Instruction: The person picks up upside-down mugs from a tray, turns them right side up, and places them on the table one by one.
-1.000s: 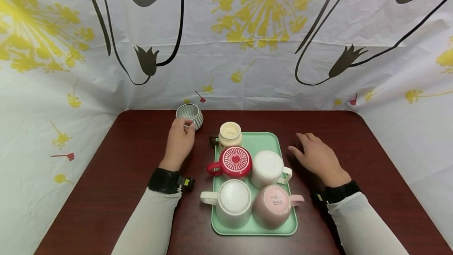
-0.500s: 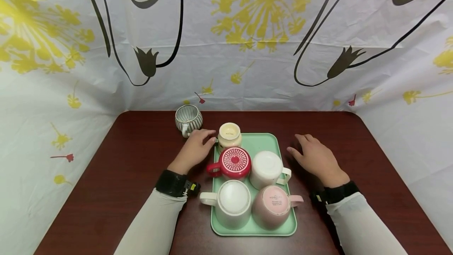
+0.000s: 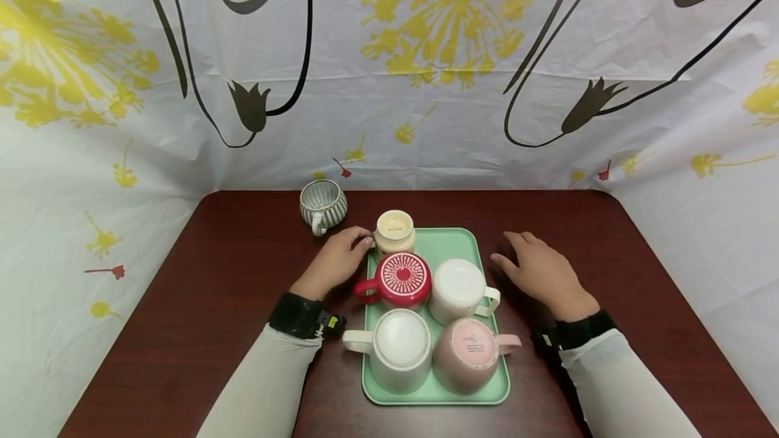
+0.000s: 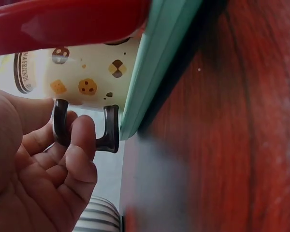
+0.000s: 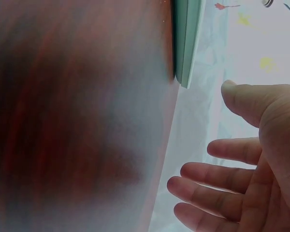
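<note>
A green tray [image 3: 447, 240] on the dark red table holds several upside-down mugs: a cream cookie-print mug [image 3: 395, 230] at the back, a red one [image 3: 399, 278], a white one [image 3: 458, 287], a ribbed white one [image 3: 399, 345] and a pink one [image 3: 470, 351]. My left hand [image 3: 341, 255] is at the tray's back left corner. In the left wrist view its fingers [image 4: 82, 140] curl round the cream mug's [image 4: 87, 72] dark handle [image 4: 111, 130]. My right hand [image 3: 535, 269] lies flat on the table right of the tray, fingers spread [image 5: 208, 186] and holding nothing.
A grey striped cup [image 3: 323, 203] stands upright on the table, behind and left of the tray. A flowered white curtain [image 3: 426, 86] closes in the table's back and sides. Bare tabletop [image 3: 213, 303] lies left of the tray.
My left hand let go of the striped cup and moved right to the cream mug's handle. The striped cup stays where it stood. The right hand has hardly moved.
</note>
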A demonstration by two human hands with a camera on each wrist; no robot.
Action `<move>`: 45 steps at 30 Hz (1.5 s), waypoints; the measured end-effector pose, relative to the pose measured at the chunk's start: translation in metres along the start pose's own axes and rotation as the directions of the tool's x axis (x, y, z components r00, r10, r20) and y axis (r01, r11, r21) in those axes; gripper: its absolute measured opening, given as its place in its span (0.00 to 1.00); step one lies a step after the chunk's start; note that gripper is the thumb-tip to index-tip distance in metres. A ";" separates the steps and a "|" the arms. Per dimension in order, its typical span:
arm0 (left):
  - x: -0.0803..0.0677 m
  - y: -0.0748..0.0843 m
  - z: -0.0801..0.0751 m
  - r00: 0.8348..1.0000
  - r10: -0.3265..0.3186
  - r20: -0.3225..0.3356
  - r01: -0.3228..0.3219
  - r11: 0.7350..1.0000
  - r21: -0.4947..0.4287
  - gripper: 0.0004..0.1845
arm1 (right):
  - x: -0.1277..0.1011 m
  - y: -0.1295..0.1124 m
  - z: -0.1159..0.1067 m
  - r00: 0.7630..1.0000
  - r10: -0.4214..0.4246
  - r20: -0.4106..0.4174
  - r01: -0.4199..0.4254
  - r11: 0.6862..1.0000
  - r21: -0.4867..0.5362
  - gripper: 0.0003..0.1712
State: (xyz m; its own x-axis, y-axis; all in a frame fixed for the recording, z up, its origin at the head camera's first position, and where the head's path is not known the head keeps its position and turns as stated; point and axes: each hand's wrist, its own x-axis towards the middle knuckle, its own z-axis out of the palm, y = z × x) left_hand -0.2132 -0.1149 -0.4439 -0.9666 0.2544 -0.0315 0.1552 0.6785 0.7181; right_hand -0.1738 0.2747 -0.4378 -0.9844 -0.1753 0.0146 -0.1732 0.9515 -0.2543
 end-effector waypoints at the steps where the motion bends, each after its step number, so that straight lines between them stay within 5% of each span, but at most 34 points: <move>1: 0.000 0.000 0.000 1.000 -0.011 0.002 0.011 1.000 -0.010 0.16 | 0.000 0.000 0.000 1.000 0.000 0.001 0.000 1.000 -0.001 0.39; 11: 0.003 -0.006 0.001 0.997 -0.036 0.072 0.040 0.998 -0.053 0.14 | -0.001 -0.001 0.000 1.000 0.001 0.002 -0.001 1.000 -0.003 0.39; 25: 0.005 -0.005 0.004 0.994 0.010 0.113 -0.012 1.000 0.012 0.16 | 0.001 -0.001 0.000 1.000 0.005 0.014 -0.005 1.000 0.000 0.39; 45: 0.004 0.000 0.004 0.999 0.005 0.049 -0.007 0.999 0.036 0.17 | -0.002 -0.004 -0.001 1.000 0.006 0.016 -0.006 1.000 -0.001 0.38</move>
State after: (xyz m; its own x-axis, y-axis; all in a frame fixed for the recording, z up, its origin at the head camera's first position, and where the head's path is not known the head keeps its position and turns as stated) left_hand -0.2164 -0.1110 -0.4463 -0.9547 0.2910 -0.0616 0.1690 0.7012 0.6927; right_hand -0.1715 0.2715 -0.4361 -0.9849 -0.1732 -0.0021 -0.1670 0.9528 -0.2536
